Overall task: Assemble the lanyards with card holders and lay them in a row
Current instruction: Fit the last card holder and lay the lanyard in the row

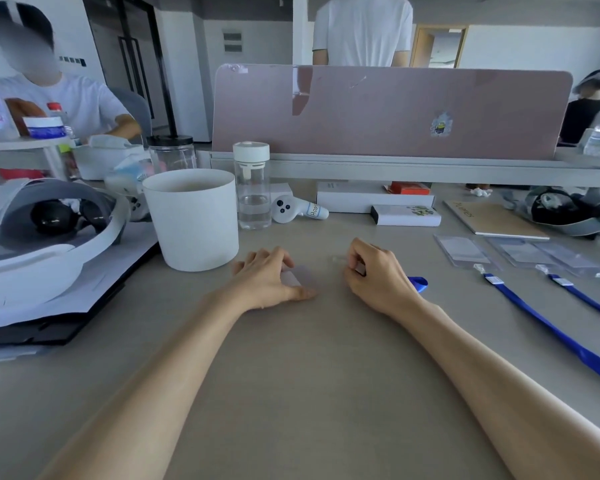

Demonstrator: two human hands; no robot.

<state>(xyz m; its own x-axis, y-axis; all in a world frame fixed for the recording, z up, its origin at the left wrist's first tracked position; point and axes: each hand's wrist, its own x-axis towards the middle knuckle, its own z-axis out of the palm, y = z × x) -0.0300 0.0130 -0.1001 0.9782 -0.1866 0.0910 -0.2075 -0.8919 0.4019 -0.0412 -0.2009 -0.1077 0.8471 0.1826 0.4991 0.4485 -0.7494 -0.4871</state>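
My left hand (269, 277) rests on the desk and pinches a clear card holder (300, 276) between thumb and fingers. To its right, my right hand (374, 271) is closed around the clip end of a blue lanyard (418, 284), whose strap shows just behind the hand. The clip itself is mostly hidden by the fingers. On the right, a clear card holder (463, 251) lies joined to a blue lanyard (548, 327), and beside it a second holder (527, 252) lies with its own lanyard (589, 301).
A white bucket (193, 220) stands close behind my left hand, with a water bottle (253, 188) and a white controller (297, 209) beside it. A headset (45, 237) sits on papers at the left. Boxes, a notebook (492, 218) and a pink divider (388, 112) line the back.
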